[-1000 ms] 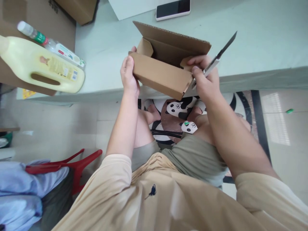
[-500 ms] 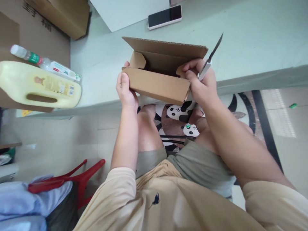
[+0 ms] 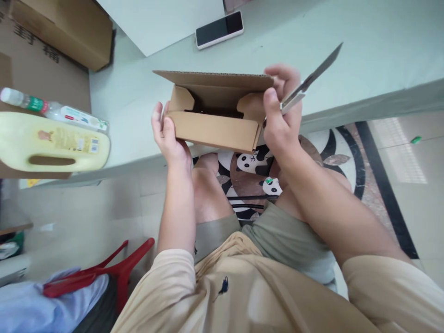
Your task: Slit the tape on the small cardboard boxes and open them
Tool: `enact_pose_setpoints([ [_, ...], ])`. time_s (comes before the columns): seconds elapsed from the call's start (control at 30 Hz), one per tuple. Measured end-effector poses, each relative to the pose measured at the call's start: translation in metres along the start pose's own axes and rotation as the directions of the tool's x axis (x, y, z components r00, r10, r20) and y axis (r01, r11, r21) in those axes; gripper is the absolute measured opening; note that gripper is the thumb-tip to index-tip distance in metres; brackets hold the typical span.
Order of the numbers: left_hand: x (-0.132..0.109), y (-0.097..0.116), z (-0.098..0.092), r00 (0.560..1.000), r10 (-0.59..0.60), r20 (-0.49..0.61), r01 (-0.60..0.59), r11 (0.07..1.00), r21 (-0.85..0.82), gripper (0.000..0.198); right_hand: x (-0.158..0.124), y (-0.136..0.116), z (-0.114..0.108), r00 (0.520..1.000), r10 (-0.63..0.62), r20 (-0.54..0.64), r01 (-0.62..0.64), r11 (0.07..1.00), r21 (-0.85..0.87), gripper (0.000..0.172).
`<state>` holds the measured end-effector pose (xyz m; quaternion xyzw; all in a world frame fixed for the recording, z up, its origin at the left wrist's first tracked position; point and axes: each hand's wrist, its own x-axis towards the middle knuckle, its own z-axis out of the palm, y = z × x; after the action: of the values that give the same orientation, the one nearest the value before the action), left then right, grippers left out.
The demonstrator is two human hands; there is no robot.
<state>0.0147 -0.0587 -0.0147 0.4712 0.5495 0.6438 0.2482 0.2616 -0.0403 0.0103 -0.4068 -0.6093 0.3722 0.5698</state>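
Note:
A small brown cardboard box (image 3: 217, 132) is held up over the table's front edge, its lid raised and its front wall facing me. My left hand (image 3: 171, 134) grips its left end, thumb on the front wall. At the right end, my right hand (image 3: 282, 108) has a knife (image 3: 310, 81) with a pale handle tucked against the palm, its blade pointing up and away to the right. The fingers of that hand are at the lid's right corner, slightly blurred. Both side flaps stand inward; the box's dark inside shows little.
A phone (image 3: 220, 30) lies on the pale green table (image 3: 347, 69) beside a white panel (image 3: 163, 23). To the left are a yellow jug (image 3: 21, 143), a plastic bottle (image 3: 34, 102) and larger cartons (image 3: 69, 32). A red chair (image 3: 121, 273) stands at lower left.
The box has shifted left and levelled in my view. My right hand has moved from the right side flap up to the lid's corner, and the knife blade has swung further right.

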Motion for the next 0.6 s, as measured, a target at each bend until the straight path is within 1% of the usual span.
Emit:
enact_pose_setpoints([
  [0.07,0.001,0.001,0.0,1.0,-0.007,0.005,0.007,0.999,0.051,0.066,0.0,-0.002,-0.002,0.995,-0.07,-0.078,0.07,0.998,0.001,0.051],
  [0.13,0.002,0.001,0.001,1.0,-0.015,-0.003,0.015,0.996,0.089,0.065,0.0,-0.002,-0.004,0.99,-0.095,-0.102,0.096,0.995,0.0,0.051],
  [0.2,0.002,0.001,0.0,1.0,-0.022,-0.006,0.022,0.995,0.101,0.063,-0.001,0.001,-0.006,0.993,-0.093,-0.076,0.092,0.996,-0.01,0.05],
  [0.27,0.003,0.001,0.0,1.0,-0.017,-0.003,0.017,0.995,0.095,0.06,-0.001,0.007,-0.009,0.997,-0.072,-0.02,0.071,0.997,-0.028,0.045],
  [0.33,0.005,0.004,-0.002,1.0,0.012,-0.007,-0.011,0.994,0.107,0.055,-0.001,0.014,-0.011,0.998,-0.039,0.042,0.041,0.999,-0.027,0.04],
  [0.4,0.009,0.013,-0.002,0.998,0.06,-0.001,-0.059,0.988,0.146,0.049,0.0,0.023,-0.012,0.997,-0.023,0.069,0.023,1.0,-0.009,0.036],
  [0.43,0.011,0.019,-0.002,0.996,0.085,0.018,-0.087,0.981,0.174,0.045,0.001,0.026,-0.013,0.997,-0.022,0.072,0.023,1.0,-0.001,0.034],
  [0.5,0.013,0.035,0.0,0.989,0.118,0.09,-0.136,0.963,0.232,0.038,0.001,0.03,-0.013,0.998,-0.028,0.064,0.028,1.0,0.004,0.033],
  [0.57,0.012,0.05,0.004,0.977,0.101,0.188,-0.151,0.95,0.272,0.032,0.0,0.031,-0.012,0.998,-0.034,0.057,0.034,0.999,-0.004,0.033],
  [0.6,0.011,0.056,0.007,0.971,0.07,0.227,-0.133,0.952,0.276,0.029,-0.001,0.03,-0.012,0.998,-0.038,0.053,0.039,0.999,-0.01,0.033],
])
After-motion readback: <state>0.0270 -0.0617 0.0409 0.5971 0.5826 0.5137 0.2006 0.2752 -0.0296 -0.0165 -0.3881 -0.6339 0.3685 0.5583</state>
